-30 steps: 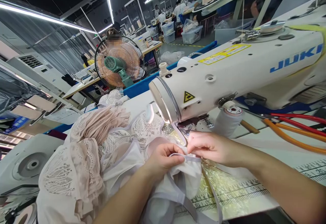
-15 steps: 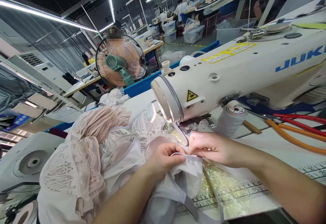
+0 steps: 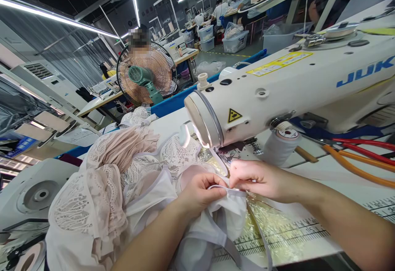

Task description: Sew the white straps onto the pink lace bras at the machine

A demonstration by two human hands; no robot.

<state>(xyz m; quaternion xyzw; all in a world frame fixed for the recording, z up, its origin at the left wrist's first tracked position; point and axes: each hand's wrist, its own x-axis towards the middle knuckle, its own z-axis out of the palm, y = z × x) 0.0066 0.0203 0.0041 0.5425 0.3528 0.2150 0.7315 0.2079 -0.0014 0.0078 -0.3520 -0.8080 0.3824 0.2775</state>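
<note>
White bra (image 3: pixel 236 213) drapes at 6 o'clock from the fingertips, grey-trimmed edge (image 3: pixel 237 193) pinched by left hand (image 3: pixel 202 192) and right hand (image 3: pixel 254 179) close together, probably to keep it flat. Juki sewing machine (image 3: pixel 277 86) at 1 o'clock; lace pile (image 3: pixel 72 205) at 9, presumably for easy reach.

The left forearm (image 3: pixel 154 230) hides some white fabric (image 3: pixel 228 217), the right edge cuts off the sewing machine (image 3: pixel 277 94), and print on the yellow label (image 3: pixel 279 64) is illegible.
</note>
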